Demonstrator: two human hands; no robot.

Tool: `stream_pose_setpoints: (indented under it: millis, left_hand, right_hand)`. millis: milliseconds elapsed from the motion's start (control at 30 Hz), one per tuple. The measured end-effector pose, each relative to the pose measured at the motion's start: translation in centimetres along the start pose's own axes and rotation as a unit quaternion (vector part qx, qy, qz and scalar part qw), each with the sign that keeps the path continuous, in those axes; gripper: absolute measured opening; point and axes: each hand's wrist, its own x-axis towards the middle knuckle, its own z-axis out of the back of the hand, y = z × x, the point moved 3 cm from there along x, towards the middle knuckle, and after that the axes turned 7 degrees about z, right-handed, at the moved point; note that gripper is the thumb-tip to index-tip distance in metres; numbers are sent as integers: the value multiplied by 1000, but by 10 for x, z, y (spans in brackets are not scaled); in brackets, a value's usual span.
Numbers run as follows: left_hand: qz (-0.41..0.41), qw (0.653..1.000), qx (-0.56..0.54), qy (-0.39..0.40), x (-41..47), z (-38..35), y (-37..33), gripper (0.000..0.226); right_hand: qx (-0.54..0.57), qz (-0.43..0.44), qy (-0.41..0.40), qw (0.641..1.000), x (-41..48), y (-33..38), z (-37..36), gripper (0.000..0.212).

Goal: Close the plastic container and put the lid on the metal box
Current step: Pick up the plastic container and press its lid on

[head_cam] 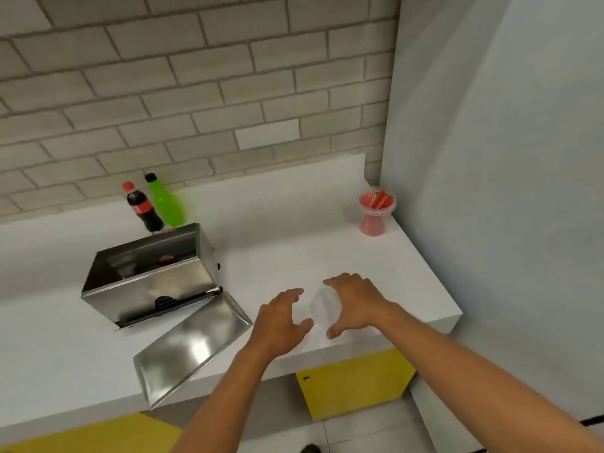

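Near the worktop's front edge, left hand and right hand cup the clear container, each grip open, seemingly steadying it for closing.

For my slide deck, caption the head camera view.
Both hands cup a clear plastic container; metal box open, lid on counter.

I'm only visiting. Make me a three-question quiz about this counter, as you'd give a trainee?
1. True or false: the metal lid sits on the metal box.
2. What lies between the left hand and right hand?
3. Which bottle stands nearer the wall: A cola bottle, B green bottle?

Key: 1 false, it lies on the counter before the open box. 2 a clear plastic container. 3 B.
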Motion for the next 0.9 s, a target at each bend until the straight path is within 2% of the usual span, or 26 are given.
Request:
stream_pose_setpoints:
  millis: [133,400,633,800,900]
  left_hand:
    - [-14,1000,8,24,35,0,10,63]
    - [-67,997,-25,26,113,17,7,56]
    - [-80,995,-61,29,160,23,-16,48]
    - [-86,992,-73,48,184,12,-49,55]
    - [-90,991,-85,54,197,3,-69,59]
  right_hand:
    - [-21,-11,60,998,18,-1,-9,129]
    - [-14,-41,73,996,45,0,-7,123]
    - [57,-97,-29,993,43,-25,59,122]
    - [100,-122,-124,980,33,-60,119,121]
    - [95,-132,-167,972,34,-80,149,114]
